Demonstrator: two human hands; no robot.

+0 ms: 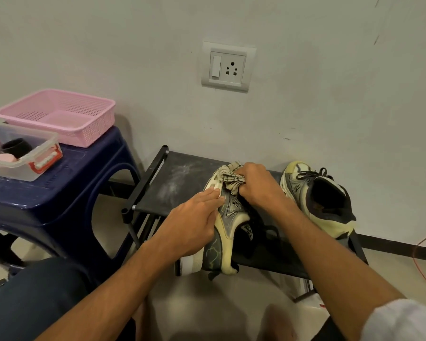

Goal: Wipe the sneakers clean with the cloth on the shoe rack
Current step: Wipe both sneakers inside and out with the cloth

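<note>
Currently wiping toe of near sneaker (228,217): right hand (258,185) clutches bunched cloth (231,177), flat-fingered left hand (194,222) steadies it; far sneaker (317,198) probably next.

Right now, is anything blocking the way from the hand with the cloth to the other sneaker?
Nothing visible. The right hand grips the cloth on the first sneaker; the other sneaker stands just to its right on the shoe rack, only bare rack between.
</note>
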